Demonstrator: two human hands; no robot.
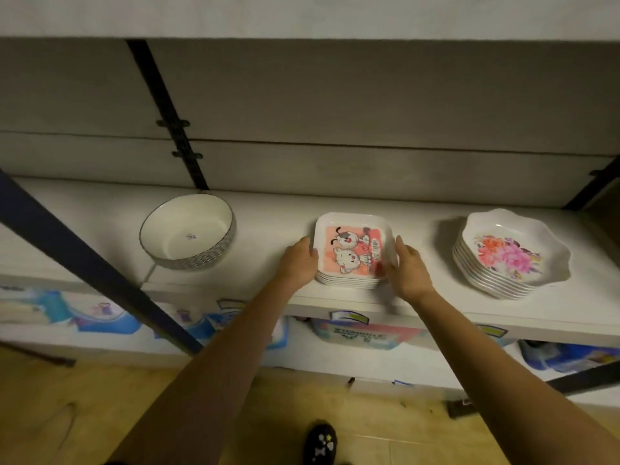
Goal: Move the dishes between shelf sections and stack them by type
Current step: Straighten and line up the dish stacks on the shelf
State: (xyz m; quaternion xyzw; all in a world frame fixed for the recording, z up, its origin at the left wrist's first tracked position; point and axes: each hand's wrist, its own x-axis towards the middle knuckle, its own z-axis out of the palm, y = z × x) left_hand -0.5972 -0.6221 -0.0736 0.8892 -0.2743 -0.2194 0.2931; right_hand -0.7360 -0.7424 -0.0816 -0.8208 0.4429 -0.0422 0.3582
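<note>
Left hand [297, 263] grips the square plate stack [352, 250] on the shelf [268, 209] at its 9 o'clock, right hand [407, 273] at 3 (grip blurred, can't tell). Uneven squeeze and we shed top plates.

A pale shelf board [268, 209] runs across the middle of the frame, with a seam showing near its front edge at left. Three things stand on it, well apart: a round bowl [188, 234] at centre left, a stack of square plates [352, 253] with a cartoon print at centre, near the front edge, and a stack of scalloped flower plates [510, 253] at right.
</note>
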